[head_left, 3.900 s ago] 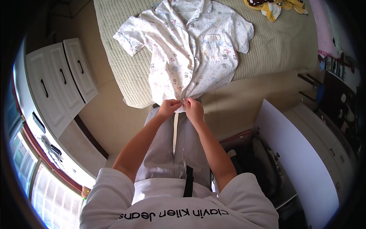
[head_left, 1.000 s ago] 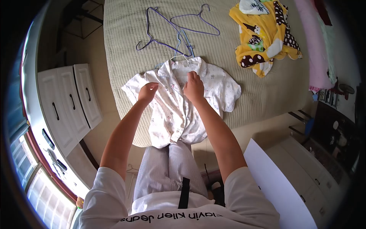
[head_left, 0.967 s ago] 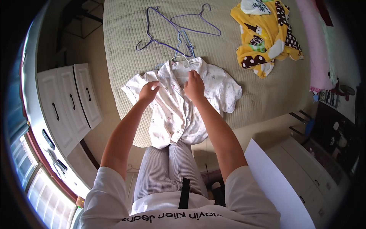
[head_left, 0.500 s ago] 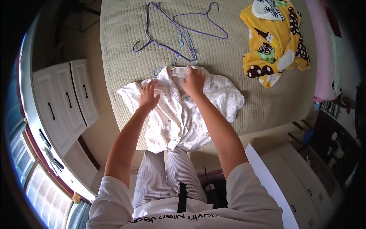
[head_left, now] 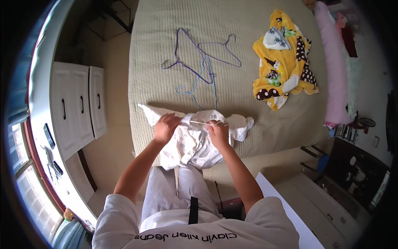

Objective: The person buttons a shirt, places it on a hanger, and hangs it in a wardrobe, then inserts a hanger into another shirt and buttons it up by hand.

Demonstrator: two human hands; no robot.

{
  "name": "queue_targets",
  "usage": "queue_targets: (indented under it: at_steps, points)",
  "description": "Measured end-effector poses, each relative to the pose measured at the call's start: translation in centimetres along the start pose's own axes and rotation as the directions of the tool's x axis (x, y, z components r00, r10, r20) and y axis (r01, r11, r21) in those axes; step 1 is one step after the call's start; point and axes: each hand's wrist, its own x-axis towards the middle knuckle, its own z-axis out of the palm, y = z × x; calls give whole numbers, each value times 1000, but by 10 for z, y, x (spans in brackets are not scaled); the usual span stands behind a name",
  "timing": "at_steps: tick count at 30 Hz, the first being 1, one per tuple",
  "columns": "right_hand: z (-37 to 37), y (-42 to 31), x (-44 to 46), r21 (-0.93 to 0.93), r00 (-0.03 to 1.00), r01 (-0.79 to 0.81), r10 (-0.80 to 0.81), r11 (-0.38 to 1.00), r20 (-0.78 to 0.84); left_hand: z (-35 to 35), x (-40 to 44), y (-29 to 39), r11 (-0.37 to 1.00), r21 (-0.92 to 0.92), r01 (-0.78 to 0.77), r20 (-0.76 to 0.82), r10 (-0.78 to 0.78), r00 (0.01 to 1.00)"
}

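A white short-sleeved shirt (head_left: 192, 143) with a small print lies bunched at the near edge of the bed, its collar end lifted. My left hand (head_left: 167, 128) is closed on the shirt at the left of the collar. At the right of the collar my right hand (head_left: 218, 132) is closed on a white hanger (head_left: 203, 123), whose bar shows across the neck opening. The hanger's hook lies by the right fingers. Farther up the bed are purple hangers (head_left: 192, 76) and a light blue hanger (head_left: 214, 89), partly overlapping.
The bed's green quilt (head_left: 157, 25) bears a yellow patterned cloth (head_left: 286, 62) at the right. A pink bolster (head_left: 333, 66) lies along the right edge. White cabinets (head_left: 74, 108) stand at the left, and a white panel (head_left: 277, 207) at the lower right.
The collar end of the shirt has been lifted and pulled toward me, away from the blue hanger. My right hand now holds the white hanger, and my left hand has closed on the shirt.
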Motion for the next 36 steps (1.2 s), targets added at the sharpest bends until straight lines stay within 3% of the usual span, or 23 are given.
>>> queue_targets:
  at_steps: [3,8,13,17,19,23,24,27,30,33,36]
  points:
    - [-30,-38,-12,-68,1000,10,-8,998,26,-38,-22,27,997,2,-74,-43,75,996]
    - [-55,-113,-33,-139,981,191,-186,972,48,-107,-56,71,994,-78,-82,-74,77,994]
    - [-71,-204,-52,-40,964,261,-262,965,-32,-183,-91,95,994,-48,-102,-142,94,985]
    - [-87,-278,-75,92,945,325,-321,941,-58,-241,-137,88,998,-56,-11,-21,9,1000]
    - [-96,-316,-85,112,928,371,-371,922,-22,-267,-160,86,995,-53,-85,-189,74,979]
    - [-122,-390,-99,-61,738,605,-587,794,-333,-328,-212,87,997,-54,50,-392,-68,917]
    - [-127,-389,-98,-166,718,592,-610,788,-336,-343,-223,86,997,-68,24,-452,-52,890]
    - [-131,-387,-79,-132,642,560,-529,818,-555,-385,-258,72,992,-117,-43,-577,-33,816]
    - [-123,-402,-66,372,818,557,-411,743,-402,-430,-286,70,998,-56,-36,-650,-9,760]
    - [-112,-420,-62,373,896,443,-389,815,-214,-461,-310,63,995,-85,46,-712,-93,696]
    - [-103,-455,-54,240,794,567,-445,788,-414,-489,-338,57,989,-131,69,-763,-145,630]
